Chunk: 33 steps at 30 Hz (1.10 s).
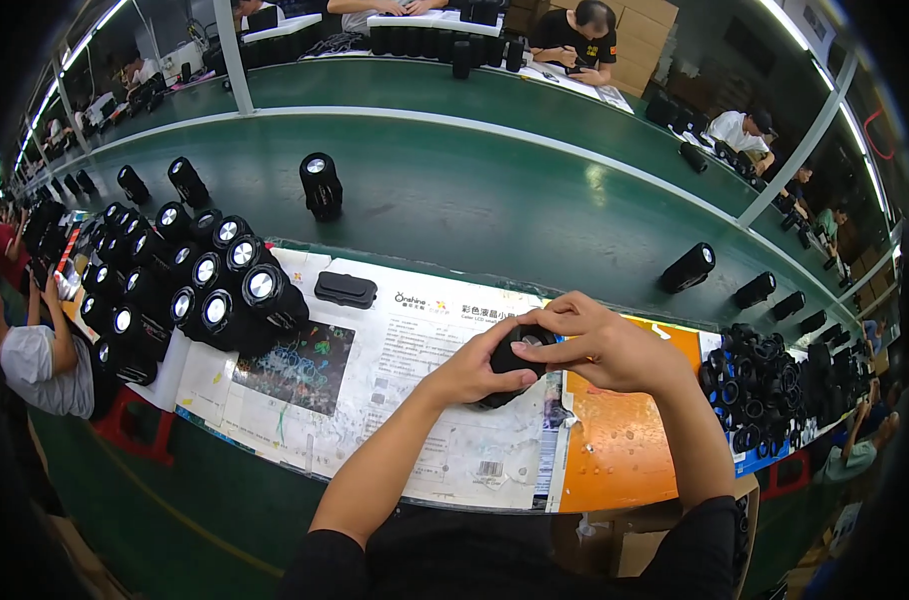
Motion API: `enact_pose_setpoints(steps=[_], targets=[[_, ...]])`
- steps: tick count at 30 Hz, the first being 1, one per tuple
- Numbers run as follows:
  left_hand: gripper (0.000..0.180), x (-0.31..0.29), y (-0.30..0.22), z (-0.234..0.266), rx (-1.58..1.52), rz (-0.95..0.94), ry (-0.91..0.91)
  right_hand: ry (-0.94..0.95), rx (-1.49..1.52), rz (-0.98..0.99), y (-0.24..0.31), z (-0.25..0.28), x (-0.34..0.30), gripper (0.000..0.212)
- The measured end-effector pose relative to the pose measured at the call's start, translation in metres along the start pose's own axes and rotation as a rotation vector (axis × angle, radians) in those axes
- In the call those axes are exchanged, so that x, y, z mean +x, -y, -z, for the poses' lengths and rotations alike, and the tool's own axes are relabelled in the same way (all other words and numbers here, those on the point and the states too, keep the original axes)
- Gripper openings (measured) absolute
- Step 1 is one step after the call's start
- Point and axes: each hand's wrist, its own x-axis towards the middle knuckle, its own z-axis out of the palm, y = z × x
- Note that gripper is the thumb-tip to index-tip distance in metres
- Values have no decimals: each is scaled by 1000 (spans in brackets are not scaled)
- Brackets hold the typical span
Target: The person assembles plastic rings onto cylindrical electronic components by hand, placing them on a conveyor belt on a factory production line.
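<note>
Single head-worn fisheye view, looking steeply down and forward from above the wearer's own forearms. The hands (pixel 550 355) are sitting close to the lens, slightly right of centre, over the near edge of the bench (pixel 415 420). Beyond them the camera is facing across a green conveyor (pixel 455 200) toward other workers seated at the far side, who are appearing small near the top rim. Straight edges are bending toward the dark circular border. No second view is sharing the scene.
</note>
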Motion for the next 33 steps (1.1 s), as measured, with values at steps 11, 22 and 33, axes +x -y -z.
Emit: enact_pose_setpoints(steps=[11,22,33], targets=[[82,-3,-7,0,31,-9,-51,43,-9,-27,5,2,9,58],[87,-3,-3,3,96,-19,-39,-19,-45,-13,8,-3,13,55],[101,0,1,0,66,-31,-74,17,2,-97,12,2,19,56]])
